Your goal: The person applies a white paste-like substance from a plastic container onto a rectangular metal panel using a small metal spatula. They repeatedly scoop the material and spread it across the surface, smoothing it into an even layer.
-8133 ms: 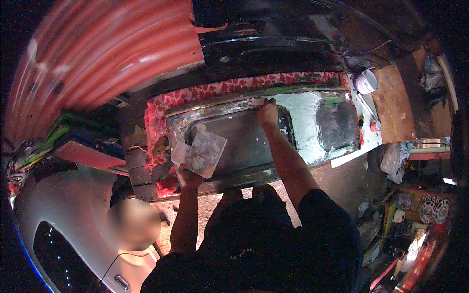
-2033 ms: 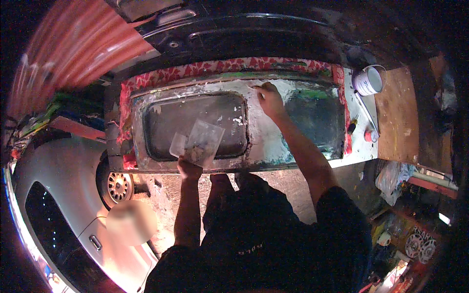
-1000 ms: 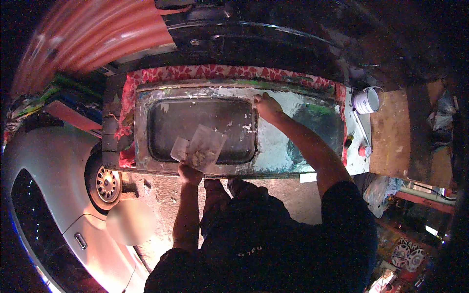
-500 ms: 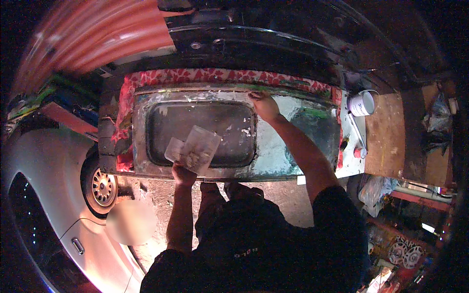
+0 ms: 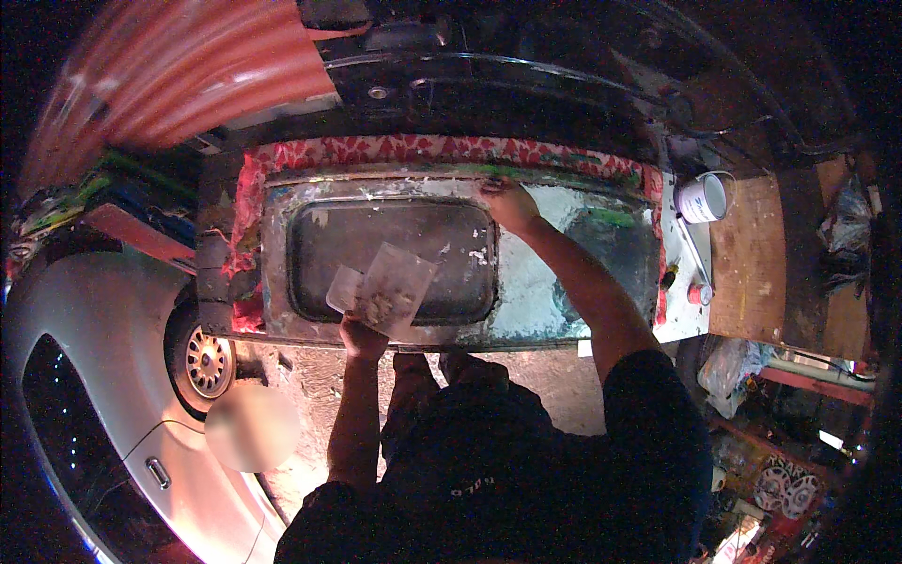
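A: What's different now?

B: The right hand has shifted a little left along the far edge of the panel over the last two seconds. It was over the pale patch; now it's by the upper right corner of the dark recess.

A: And its grip?

B: Fingers curled, upper centre of the frame. I can't tell whether they pinch anything (the tips are dark and blurred).

A: The left hand?

B: Hardly changed: lower centre-left, clamped on the near end of a translucent plate, which is held tilted above the recess, pale lumps on it.

A: So what does that mean for the work?

B: I'd judge attention is on that far edge, with the plate kept within reach. The panel itself lies across the middle of the frame, the white bucket well apart at upper right.
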